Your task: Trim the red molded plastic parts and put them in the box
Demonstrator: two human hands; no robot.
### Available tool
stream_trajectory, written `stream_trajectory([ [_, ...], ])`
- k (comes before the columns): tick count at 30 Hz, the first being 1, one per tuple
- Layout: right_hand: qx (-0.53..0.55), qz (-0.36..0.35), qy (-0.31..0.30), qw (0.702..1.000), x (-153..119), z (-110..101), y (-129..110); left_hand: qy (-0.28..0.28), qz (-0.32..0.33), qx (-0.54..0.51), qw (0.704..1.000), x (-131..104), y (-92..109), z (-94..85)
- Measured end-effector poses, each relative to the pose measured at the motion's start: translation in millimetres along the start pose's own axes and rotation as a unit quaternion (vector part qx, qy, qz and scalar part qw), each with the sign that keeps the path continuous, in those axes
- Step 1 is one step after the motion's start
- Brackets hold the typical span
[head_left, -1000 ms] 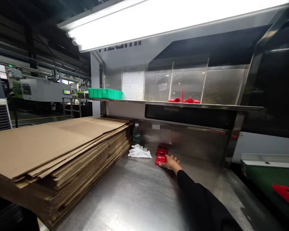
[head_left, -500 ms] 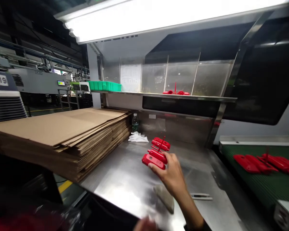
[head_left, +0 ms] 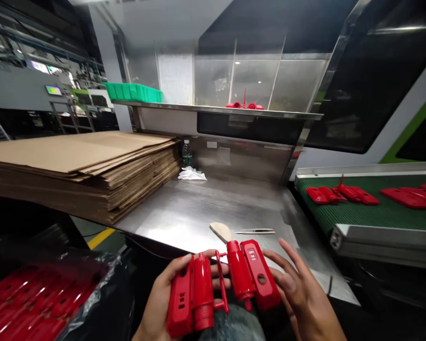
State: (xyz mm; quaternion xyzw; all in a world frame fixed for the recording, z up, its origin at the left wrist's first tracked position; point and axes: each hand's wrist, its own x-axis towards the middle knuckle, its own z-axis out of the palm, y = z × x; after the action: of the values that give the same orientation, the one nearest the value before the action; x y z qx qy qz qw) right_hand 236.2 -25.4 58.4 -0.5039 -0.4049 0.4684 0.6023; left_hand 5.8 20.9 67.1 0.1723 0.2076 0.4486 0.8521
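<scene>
A glossy red moulded part [head_left: 203, 291], with cylinders and flat pieces joined by a thin runner, is held low in front of me. My left hand [head_left: 163, 296] wraps round its left side, with fingers showing behind the runner. Beside the right-hand flat piece, my right hand [head_left: 298, 284] has its fingers spread; whether its fingertips touch the part is hard to tell. Just beyond the part, a beige pad [head_left: 220, 232] and metal tweezers [head_left: 255, 231] lie on the steel table [head_left: 199, 203].
Stacked cardboard [head_left: 138, 182] is at left, near a bottle [head_left: 187, 154] and white gloves [head_left: 192, 174]. The shelf [head_left: 213, 110] holds a green bin [head_left: 137, 92]. Red parts lie on the green conveyor [head_left: 394, 182] and in a lined container [head_left: 117, 274].
The red part has come from above the table down close to me. My left hand now holds it, and my right hand has come back with fingers spread. The view has shifted.
</scene>
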Motion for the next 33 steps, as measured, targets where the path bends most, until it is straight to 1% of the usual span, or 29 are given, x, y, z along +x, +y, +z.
stream_trajectory([
  [2, 0.053, 0.073, -0.128, 0.988, 3, -12, -13, -0.020, -0.038, 0.022, 0.999, -2, 1, 1.2],
  [3, 0.074, 0.098, -0.184, 0.975, 3, -14, -16, -0.031, -0.058, 0.037, 0.997, -3, 2, 2.4],
  [4, 0.094, 0.113, -0.226, 0.963, 3, -14, -17, -0.039, -0.077, 0.053, 0.995, -4, 3, 4.2],
  [5, 0.104, 0.122, -0.249, 0.955, 1, -14, -16, -0.046, -0.095, 0.067, 0.992, -6, 4, 6.4],
  [6, 0.092, 0.127, -0.245, 0.957, -1, -14, -14, -0.055, -0.109, 0.078, 0.989, -7, 4, 8.7],
  [7, 0.052, 0.121, -0.222, 0.966, -3, -14, -11, -0.064, -0.122, 0.081, 0.987, -8, 5, 10.9],
  [8, -0.013, 0.084, -0.189, 0.978, -5, -15, -7, -0.072, -0.135, 0.079, 0.985, -8, 5, 12.7],
  [9, -0.094, 0.007, -0.153, 0.984, -7, -17, -3, -0.078, -0.150, 0.070, 0.983, -7, 4, 13.8],
  [10, -0.183, -0.109, -0.119, 0.970, -8, -18, 1, -0.081, -0.163, 0.057, 0.982, -6, 3, 14.0],
  [11, -0.264, -0.245, -0.090, 0.929, -9, -20, 5, -0.082, -0.173, 0.040, 0.981, -4, 2, 13.2],
  [12, -0.324, -0.375, -0.065, 0.866, -8, -22, 8, -0.079, -0.180, 0.023, 0.980, -2, 1, 11.6],
  [13, -0.361, -0.475, -0.043, 0.802, -6, -24, 11, -0.071, -0.186, 0.007, 0.980, -1, -1, 9.3],
  [14, -0.378, -0.529, -0.021, 0.760, -3, -26, 13, -0.061, -0.189, -0.007, 0.980, 1, -2, 6.6],
  [15, -0.375, -0.528, 0.011, 0.762, 2, -28, 15, -0.050, -0.192, -0.019, 0.980, 2, -3, 3.9],
  [16, -0.357, -0.480, 0.042, 0.800, 9, -31, 16, -0.039, -0.190, -0.026, 0.981, 3, -4, 1.4],
  [17, -0.329, -0.400, 0.070, 0.853, 18, -34, 18, -0.031, -0.179, -0.028, 0.983, 4, -4, -0.7],
  [18, -0.298, -0.300, 0.087, 0.902, 29, -38, 19, -0.028, -0.161, -0.023, 0.986, 4, -4, -2.4],
  [19, -0.269, -0.199, 0.088, 0.938, 42, -41, 21, -0.031, -0.136, -0.014, 0.990, 4, -5, -3.5],
  [20, -0.247, -0.112, 0.073, 0.960, 56, -44, 23, -0.036, -0.109, -0.005, 0.993, 3, -5, -4.2],
  [21, -0.237, -0.049, 0.045, 0.969, 70, -47, 26, -0.040, -0.085, 0.005, 0.996, 3, -5, -4.7],
  [23, -0.239, 0.017, -0.006, 0.971, 99, -50, 31, -0.028, -0.062, 0.021, 0.997, 2, -5, -5.9],
  [24, -0.253, 0.032, -0.011, 0.967, 110, -51, 34, -0.012, -0.060, 0.026, 0.998, 2, -5, -7.0],
  [26, -0.306, 0.021, 0.008, 0.952, 125, -53, 35, 0.023, -0.052, 0.040, 0.998, 1, -6, -10.1],
  [27, -0.337, 0.003, 0.026, 0.941, 127, -53, 34, 0.038, -0.045, 0.045, 0.997, 1, -6, -11.9],
  [28, -0.365, -0.018, 0.045, 0.930, 125, -53, 32, 0.046, -0.035, 0.047, 0.997, 1, -7, -13.4],
  [30, -0.395, -0.050, 0.069, 0.915, 106, -49, 27, 0.055, -0.024, 0.042, 0.997, 2, -9, -14.2],
  [31, -0.393, -0.055, 0.063, 0.916, 91, -45, 24, 0.062, -0.021, 0.035, 0.997, 3, -11, -13.3],
  [32, -0.383, -0.053, 0.043, 0.921, 73, -41, 22, 0.067, -0.019, 0.027, 0.997, 6, -14, -11.8],
  [33, -0.365, -0.047, 0.004, 0.930, 54, -36, 22, 0.065, -0.018, 0.019, 0.998, 9, -16, -10.1],
])
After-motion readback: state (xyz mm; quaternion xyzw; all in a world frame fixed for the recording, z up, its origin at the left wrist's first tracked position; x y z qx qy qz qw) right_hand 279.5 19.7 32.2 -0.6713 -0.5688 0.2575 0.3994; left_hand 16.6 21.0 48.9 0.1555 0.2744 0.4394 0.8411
